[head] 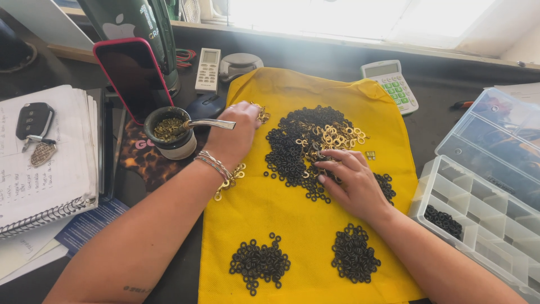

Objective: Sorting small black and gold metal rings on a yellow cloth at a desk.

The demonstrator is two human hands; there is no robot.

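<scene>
Sorting step in hand, I judge: black vs gold rings being split out of the mixed pile [315,143] on the yellow cloth [304,225]. Right hand [351,180] lies on the pile's lower edge, fingers spread, raking black rings. Left hand [239,132] is curled shut on gold rings [261,114] at upper left; a few more gold ones [230,180] lie under the wrist. Two sorted black heaps [259,262] [354,253] sit near the cloth's front edge. Divided plastic box [478,214] at right w/ some black rings. Next move calls for picking singles w/o dragging the other colour.
</scene>
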